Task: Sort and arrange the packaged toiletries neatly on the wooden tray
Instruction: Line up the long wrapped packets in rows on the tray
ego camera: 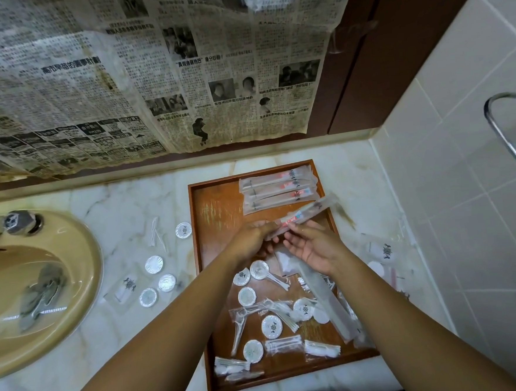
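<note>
The left grip, a bare hand, had its fingers curled round the near end of a packaged toothbrush, which was held slanting above the middle of the wooden tray, its far end pointing toward the tray's right rim. The right grip lay palm-up just beside it, fingers loose and nearly straight, the fingertips touching the packet's underside without closing on it. Beyond the held packet, three more toothbrush packets lay side by side in the tray's far right corner, close to the far rim. The far left part of the tray was bare wood, the widest open stretch inside the rim. The near half was crowded: round foil-topped packets, cotton swab sachets, floss picks and a long comb packet lay overlapping, some reaching the near and right rims. The tray sat on a marble counter. To its left, between tray and sink, several round packets and a clear sachet lay scattered with gaps between them. To its right, only a narrow strip of counter separated the rim from the tiled wall, and that strip held more sachets. Newspaper hung over the surface behind the counter's back edge.
</note>
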Demonstrator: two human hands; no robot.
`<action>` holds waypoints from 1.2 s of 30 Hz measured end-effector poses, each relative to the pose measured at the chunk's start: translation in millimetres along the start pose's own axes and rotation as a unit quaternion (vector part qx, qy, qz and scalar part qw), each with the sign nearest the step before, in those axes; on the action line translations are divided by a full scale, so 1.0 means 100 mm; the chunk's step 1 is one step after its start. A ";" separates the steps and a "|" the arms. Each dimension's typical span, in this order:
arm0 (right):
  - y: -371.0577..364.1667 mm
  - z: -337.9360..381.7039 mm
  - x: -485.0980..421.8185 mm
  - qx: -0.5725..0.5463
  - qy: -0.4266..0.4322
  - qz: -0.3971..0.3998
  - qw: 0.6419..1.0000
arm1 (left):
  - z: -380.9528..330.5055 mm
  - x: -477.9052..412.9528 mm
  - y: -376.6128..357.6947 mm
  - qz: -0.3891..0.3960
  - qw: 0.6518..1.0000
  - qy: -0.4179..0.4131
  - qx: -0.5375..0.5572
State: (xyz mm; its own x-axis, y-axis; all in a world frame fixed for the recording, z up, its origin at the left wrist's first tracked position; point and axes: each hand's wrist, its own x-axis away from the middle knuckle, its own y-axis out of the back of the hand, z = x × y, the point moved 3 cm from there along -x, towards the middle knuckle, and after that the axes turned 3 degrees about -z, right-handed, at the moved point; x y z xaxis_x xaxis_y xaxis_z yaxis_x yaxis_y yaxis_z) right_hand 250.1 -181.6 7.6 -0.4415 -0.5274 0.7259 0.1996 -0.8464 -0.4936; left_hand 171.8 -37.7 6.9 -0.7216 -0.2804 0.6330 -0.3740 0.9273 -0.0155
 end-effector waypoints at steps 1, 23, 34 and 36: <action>-0.02 0.00 0.01 0.002 0.001 0.004 1.000 | 0.00 0.01 0.01 -0.001 1.000 0.000 -0.003; 0.07 -0.05 -0.07 -0.042 0.046 -0.032 0.998 | 0.00 -0.03 0.09 -0.065 0.993 -0.082 -0.054; 0.05 -0.08 -0.12 -0.019 0.036 -0.070 0.997 | 0.04 -0.03 0.15 -0.100 0.974 -0.150 -0.140; 0.05 -0.08 -0.13 -0.013 0.031 -0.089 0.996 | 0.04 -0.02 0.15 -0.094 0.971 -0.164 -0.149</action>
State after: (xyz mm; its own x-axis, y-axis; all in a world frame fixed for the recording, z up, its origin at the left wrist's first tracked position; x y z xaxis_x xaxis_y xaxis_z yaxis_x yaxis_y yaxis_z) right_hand 249.6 -178.1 -8.4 -0.5212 -0.3640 0.7719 0.0923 -0.9232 -0.3730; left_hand 165.6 -24.4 1.9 -0.8218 -0.4700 0.3220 -0.3671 0.8690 0.3317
